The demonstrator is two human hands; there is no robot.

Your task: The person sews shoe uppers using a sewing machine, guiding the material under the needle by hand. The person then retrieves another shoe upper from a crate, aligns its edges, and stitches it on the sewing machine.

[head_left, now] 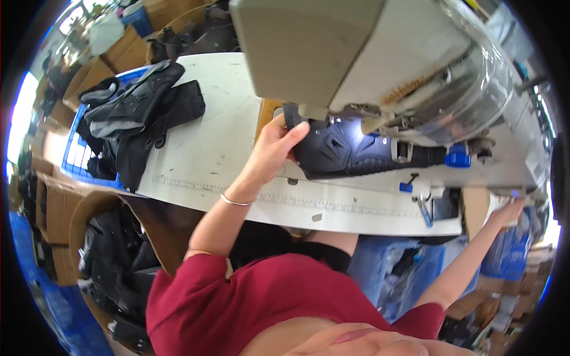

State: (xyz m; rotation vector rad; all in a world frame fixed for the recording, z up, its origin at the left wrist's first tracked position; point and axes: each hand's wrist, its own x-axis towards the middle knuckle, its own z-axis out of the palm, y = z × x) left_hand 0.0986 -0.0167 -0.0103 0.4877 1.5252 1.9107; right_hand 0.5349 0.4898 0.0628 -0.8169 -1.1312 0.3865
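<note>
A black moulded pad [335, 151] with ribbed and raised shapes lies on the white sewing table, beneath the head of a large beige sewing machine [350, 53]. My left hand [276, 145] is closed on the pad's left end, thumb on top and fingers going underneath. The machine's small lamp lights the pad near the needle area, which the machine head partly hides. At the far right my right hand [507, 213] reaches to the machine's right end, beside the table edge. Its fingers are small and partly hidden, so what they touch is unclear.
A blue basket [71, 145] heaped with black and grey pieces [139, 110] stands left of the table. A printed ruler [332, 203] runs along the table's front. Blue-handled snips [424, 210] lie near its right corner. Cardboard boxes [56, 207] crowd the left side.
</note>
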